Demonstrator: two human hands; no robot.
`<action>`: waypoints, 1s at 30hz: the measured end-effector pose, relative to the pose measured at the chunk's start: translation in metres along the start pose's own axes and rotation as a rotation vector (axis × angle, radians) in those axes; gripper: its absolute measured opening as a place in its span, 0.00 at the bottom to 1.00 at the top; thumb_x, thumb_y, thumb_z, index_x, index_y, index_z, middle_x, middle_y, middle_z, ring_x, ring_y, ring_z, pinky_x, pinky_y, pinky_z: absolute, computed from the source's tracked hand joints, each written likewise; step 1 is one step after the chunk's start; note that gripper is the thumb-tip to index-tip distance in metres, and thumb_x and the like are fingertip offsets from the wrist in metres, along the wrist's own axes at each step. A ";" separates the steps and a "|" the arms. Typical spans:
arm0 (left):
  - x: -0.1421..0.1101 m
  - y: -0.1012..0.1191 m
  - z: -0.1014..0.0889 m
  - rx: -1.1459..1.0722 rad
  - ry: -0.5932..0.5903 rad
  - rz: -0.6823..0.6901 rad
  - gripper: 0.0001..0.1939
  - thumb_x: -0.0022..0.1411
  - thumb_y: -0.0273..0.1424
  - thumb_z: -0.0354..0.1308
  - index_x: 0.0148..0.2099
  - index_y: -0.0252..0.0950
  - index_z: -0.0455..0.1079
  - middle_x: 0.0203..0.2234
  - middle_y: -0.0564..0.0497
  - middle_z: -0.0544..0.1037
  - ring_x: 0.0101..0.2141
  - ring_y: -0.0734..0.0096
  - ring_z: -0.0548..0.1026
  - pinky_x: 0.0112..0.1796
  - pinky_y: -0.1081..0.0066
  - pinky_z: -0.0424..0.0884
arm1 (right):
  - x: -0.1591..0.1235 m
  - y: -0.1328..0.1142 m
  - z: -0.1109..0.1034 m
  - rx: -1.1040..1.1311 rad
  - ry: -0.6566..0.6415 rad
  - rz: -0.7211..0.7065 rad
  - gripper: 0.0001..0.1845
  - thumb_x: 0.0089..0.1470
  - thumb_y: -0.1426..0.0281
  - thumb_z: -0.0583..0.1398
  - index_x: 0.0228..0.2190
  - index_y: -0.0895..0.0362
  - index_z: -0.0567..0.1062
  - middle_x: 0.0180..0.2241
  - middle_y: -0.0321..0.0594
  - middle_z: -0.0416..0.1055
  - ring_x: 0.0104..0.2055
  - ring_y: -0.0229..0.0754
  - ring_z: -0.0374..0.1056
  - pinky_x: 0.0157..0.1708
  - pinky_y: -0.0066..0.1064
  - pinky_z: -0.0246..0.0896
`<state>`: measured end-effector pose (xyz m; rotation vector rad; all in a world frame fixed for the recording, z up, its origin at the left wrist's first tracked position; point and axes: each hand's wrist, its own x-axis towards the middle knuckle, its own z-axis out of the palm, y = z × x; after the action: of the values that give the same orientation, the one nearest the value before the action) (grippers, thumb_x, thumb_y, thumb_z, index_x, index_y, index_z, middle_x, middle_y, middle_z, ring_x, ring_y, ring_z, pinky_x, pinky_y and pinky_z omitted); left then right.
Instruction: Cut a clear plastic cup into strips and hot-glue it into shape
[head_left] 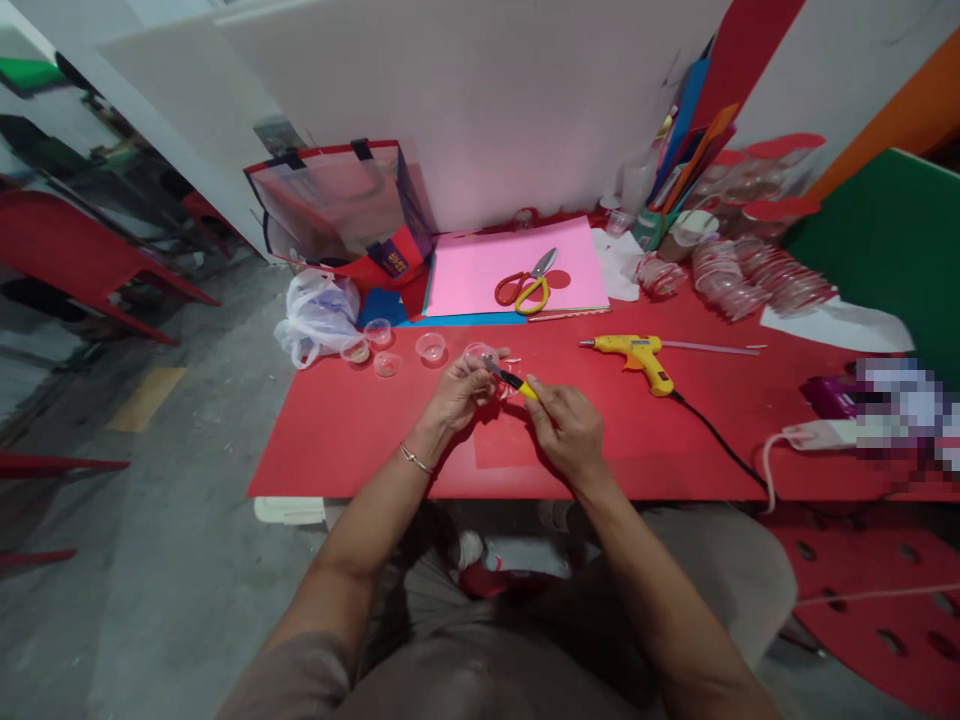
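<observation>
My left hand point(463, 393) is closed around a small clear plastic cup point(478, 354), held just above the red table point(360, 440). In my right hand point(568, 425) is a yellow and black utility knife point(529, 387), its blade pointing left and meeting the cup near my left fingers. Whether the blade has gone into the plastic I cannot tell. Thin clear plastic scraps point(510, 388) lie beneath my hands. Left of them stand several similar cups, among them one clear cup point(431, 347) by itself.
Behind my hands, scissors point(531, 285) rest on pink paper point(480, 265). A yellow glue gun point(637, 358) lies at right, its black cord trailing off the front. A white plastic bag point(319, 312) sits at left; stacked clear containers point(724, 278) stand back right.
</observation>
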<state>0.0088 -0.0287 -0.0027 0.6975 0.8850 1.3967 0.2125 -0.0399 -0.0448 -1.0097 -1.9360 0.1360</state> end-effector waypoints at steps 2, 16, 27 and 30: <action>0.001 -0.002 -0.001 0.032 0.003 0.046 0.29 0.36 0.41 0.84 0.27 0.32 0.68 0.50 0.41 0.84 0.19 0.89 0.64 0.17 0.79 0.55 | 0.000 0.000 -0.001 0.002 0.000 -0.013 0.20 0.70 0.66 0.60 0.60 0.50 0.78 0.39 0.43 0.81 0.39 0.42 0.73 0.42 0.34 0.67; 0.001 -0.008 -0.001 0.056 0.068 0.110 0.24 0.42 0.36 0.80 0.22 0.32 0.65 0.42 0.41 0.85 0.17 0.90 0.61 0.17 0.79 0.54 | -0.003 0.001 0.001 -0.059 0.008 -0.032 0.20 0.69 0.66 0.61 0.60 0.50 0.78 0.39 0.43 0.80 0.39 0.42 0.72 0.41 0.34 0.65; 0.001 -0.009 -0.002 -0.013 0.078 0.055 0.23 0.43 0.36 0.80 0.23 0.31 0.69 0.47 0.39 0.85 0.18 0.91 0.60 0.16 0.81 0.50 | 0.000 -0.001 -0.002 -0.036 0.013 -0.047 0.19 0.69 0.66 0.61 0.59 0.49 0.80 0.37 0.43 0.80 0.37 0.42 0.72 0.40 0.33 0.66; 0.002 -0.010 -0.002 0.028 0.070 0.090 0.23 0.44 0.37 0.79 0.23 0.31 0.68 0.46 0.40 0.85 0.17 0.91 0.60 0.17 0.80 0.51 | -0.001 0.000 -0.002 -0.048 0.016 -0.046 0.20 0.68 0.66 0.61 0.59 0.49 0.79 0.37 0.43 0.80 0.37 0.42 0.72 0.40 0.33 0.66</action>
<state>0.0118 -0.0280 -0.0124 0.7200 0.9394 1.4989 0.2138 -0.0416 -0.0446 -0.9935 -1.9550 0.0556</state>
